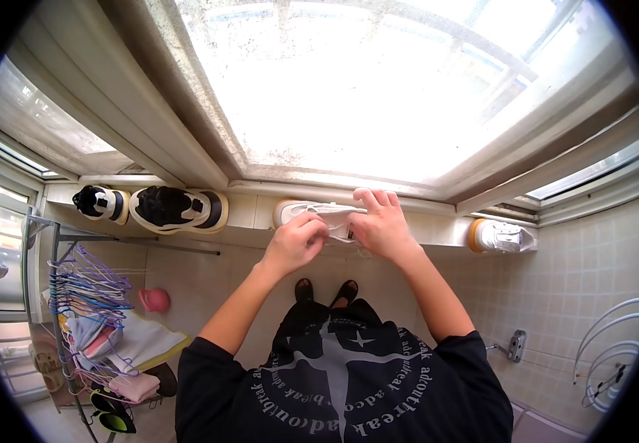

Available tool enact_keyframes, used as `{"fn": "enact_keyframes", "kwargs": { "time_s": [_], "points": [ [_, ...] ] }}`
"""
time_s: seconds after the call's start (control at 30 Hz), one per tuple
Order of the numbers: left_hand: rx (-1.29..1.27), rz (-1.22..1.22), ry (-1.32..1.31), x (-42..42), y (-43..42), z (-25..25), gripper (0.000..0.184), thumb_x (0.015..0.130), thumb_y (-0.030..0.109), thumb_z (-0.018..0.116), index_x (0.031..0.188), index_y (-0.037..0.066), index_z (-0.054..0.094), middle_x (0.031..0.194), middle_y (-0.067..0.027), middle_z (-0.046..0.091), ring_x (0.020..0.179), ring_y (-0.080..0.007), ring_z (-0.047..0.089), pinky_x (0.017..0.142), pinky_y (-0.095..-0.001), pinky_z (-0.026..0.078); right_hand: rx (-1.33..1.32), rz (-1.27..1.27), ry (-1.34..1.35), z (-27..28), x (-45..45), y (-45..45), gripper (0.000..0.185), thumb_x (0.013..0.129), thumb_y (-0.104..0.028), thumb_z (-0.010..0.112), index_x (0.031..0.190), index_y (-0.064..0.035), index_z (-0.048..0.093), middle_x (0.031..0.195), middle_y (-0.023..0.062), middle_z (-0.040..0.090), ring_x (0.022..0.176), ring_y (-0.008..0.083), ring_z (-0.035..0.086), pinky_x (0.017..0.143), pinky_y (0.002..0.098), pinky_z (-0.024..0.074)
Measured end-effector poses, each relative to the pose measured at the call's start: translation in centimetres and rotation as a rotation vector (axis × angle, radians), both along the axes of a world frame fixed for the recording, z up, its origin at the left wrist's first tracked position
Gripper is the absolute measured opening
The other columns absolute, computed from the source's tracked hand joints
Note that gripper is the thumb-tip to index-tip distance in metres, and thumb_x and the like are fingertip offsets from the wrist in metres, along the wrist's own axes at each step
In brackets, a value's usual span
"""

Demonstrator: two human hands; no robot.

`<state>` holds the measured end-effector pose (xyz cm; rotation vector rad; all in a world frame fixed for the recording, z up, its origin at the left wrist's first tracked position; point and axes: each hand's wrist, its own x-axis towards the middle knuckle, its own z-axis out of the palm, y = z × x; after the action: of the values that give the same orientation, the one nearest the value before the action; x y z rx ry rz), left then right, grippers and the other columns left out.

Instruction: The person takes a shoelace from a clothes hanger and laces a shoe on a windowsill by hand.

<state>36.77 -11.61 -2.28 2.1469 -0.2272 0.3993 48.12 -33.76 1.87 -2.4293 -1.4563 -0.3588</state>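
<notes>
A white shoe (pixel 290 210) lies sideways on the tiled window ledge in front of me, its toe to the left. My left hand (pixel 297 242) is closed at the near side of its opening, fingers curled in a pinch around the laces or tongue; exactly which part is hidden. At the shoe's right end, my right hand (pixel 382 225) grips the collar near the heel, thumb on the near side and other fingers bent over the far side. A thin lace hangs down by the near edge of the ledge.
Black-and-white sneakers (pixel 179 209) stand on the ledge at left, and another white shoe (pixel 503 236) at right. A rack with hangers (pixel 87 284) and cloths is on the left; a pink bowl-like thing (pixel 155 300) lies on the floor. White hoops (pixel 611 347) are at right.
</notes>
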Motion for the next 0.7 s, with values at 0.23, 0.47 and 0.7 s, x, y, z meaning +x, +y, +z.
{"fn": "enact_keyframes", "kwargs": {
  "time_s": [0.23, 0.47, 0.7],
  "points": [
    [-0.006, 0.059, 0.100, -0.1, 0.6, 0.6, 0.027, 0.084, 0.002, 0.082, 0.109, 0.009, 0.076, 0.103, -0.0037, 0.070, 0.068, -0.0148, 0.065, 0.063, -0.0297, 0.056, 0.128, 0.008, 0.190, 1.8, -0.4, -0.5, 0.013, 0.082, -0.018, 0.082, 0.085, -0.0139, 0.070, 0.127, 0.0041, 0.062, 0.123, 0.0285, 0.053, 0.105, 0.0442, 0.0396],
    [0.018, 0.041, 0.103, -0.2, 0.9, 0.1, 0.026, 0.084, 0.003, 0.081, 0.110, 0.010, 0.077, 0.109, -0.0059, 0.070, 0.074, -0.0210, 0.071, 0.071, -0.0344, 0.061, 0.407, -0.022, 1.047, 8.2, 0.6, -2.7, 0.013, 0.096, -0.013, 0.073, 0.090, -0.0073, 0.063, 0.087, -0.0012, 0.067, 0.089, 0.0149, 0.065, 0.086, 0.0335, 0.0502],
    [-0.097, 0.024, 0.112, 0.0, 0.0, 1.6, 0.017, 0.091, 0.008, 0.081, 0.107, 0.007, 0.078, 0.107, -0.0035, 0.071, 0.072, -0.0142, 0.067, 0.067, -0.0310, 0.057, 0.740, 0.088, 1.223, 14.0, -1.0, -3.8, 0.013, 0.108, -0.008, 0.061, 0.114, 0.0007, 0.069, 0.078, -0.0049, 0.062, 0.065, 0.0004, 0.050, 0.059, 0.0195, 0.0399]
  ]
}}
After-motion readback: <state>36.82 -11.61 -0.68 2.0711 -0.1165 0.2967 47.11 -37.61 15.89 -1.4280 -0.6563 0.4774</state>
